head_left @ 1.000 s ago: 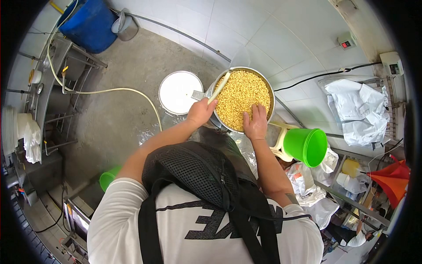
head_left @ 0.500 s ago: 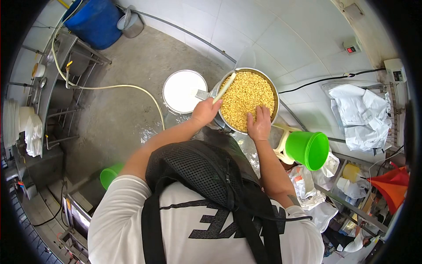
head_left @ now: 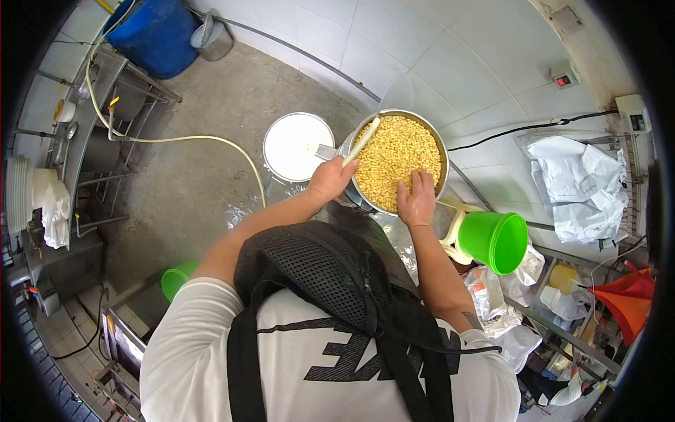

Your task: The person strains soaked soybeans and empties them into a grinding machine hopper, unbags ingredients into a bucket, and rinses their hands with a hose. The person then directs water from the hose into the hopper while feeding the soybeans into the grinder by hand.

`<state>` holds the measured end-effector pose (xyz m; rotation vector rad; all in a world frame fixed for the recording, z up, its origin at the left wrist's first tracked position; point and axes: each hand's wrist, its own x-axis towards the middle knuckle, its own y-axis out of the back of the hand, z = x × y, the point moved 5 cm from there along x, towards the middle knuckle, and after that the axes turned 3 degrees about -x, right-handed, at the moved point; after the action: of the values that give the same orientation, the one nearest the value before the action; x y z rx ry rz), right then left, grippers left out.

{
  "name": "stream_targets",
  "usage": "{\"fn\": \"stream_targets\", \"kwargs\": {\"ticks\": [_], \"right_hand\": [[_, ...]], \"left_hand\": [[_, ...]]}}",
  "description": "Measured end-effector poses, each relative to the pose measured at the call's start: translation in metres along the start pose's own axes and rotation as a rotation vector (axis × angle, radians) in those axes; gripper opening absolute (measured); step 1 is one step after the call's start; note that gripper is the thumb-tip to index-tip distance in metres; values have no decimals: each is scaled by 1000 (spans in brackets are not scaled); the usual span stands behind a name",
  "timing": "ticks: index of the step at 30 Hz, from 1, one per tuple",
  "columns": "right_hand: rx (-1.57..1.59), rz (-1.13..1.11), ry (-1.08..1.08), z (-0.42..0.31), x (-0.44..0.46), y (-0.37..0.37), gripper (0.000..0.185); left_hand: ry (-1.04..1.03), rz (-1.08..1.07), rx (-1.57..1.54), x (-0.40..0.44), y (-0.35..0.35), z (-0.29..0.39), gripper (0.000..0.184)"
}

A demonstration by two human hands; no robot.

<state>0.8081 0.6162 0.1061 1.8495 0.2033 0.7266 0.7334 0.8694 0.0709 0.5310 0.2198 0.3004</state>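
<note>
A round metal container (head_left: 444, 163) stands near the tiled wall, filled almost to its rim with yellow kernels (head_left: 394, 158). My left hand (head_left: 330, 178) is closed around a pale hose (head_left: 363, 142), whose end reaches over the container's left side. Resting on the kernels near the front rim is my right hand (head_left: 418, 199), its fingers somewhat apart and nothing visible in its grasp. Left of the container is a round vessel (head_left: 299, 148) with a white top or contents; which of the two cannot be made out.
A green bucket (head_left: 494, 241) lies tilted on a cream stool (head_left: 453, 235) at the right. White bags (head_left: 490, 290) sit below it. Upper left are a blue barrel (head_left: 156, 36), a metal pail (head_left: 213, 43) and a steel sink counter (head_left: 83, 133). The floor looks wet.
The whole view has shifted, so the container and both hands appear slightly further right. Both hands keep nearly the same places at the container, the left still holding the hose.
</note>
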Motion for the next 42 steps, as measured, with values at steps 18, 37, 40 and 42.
{"fn": "stream_targets", "kwargs": {"ticks": [18, 37, 40, 42], "right_hand": [[-7, 12, -26, -3, 1, -2, 50], [-15, -4, -20, -8, 4, -2, 52], [-9, -9, -21, -7, 5, 0, 51], [-7, -10, -18, -7, 6, 0, 51]], "left_hand": [[-10, 5, 34, 2, 5, 0, 57], [-10, 19, 8, 4, 7, -4, 56], [-22, 27, 13, 4, 6, -4, 55], [-19, 24, 14, 5, 6, -3, 55]]}}
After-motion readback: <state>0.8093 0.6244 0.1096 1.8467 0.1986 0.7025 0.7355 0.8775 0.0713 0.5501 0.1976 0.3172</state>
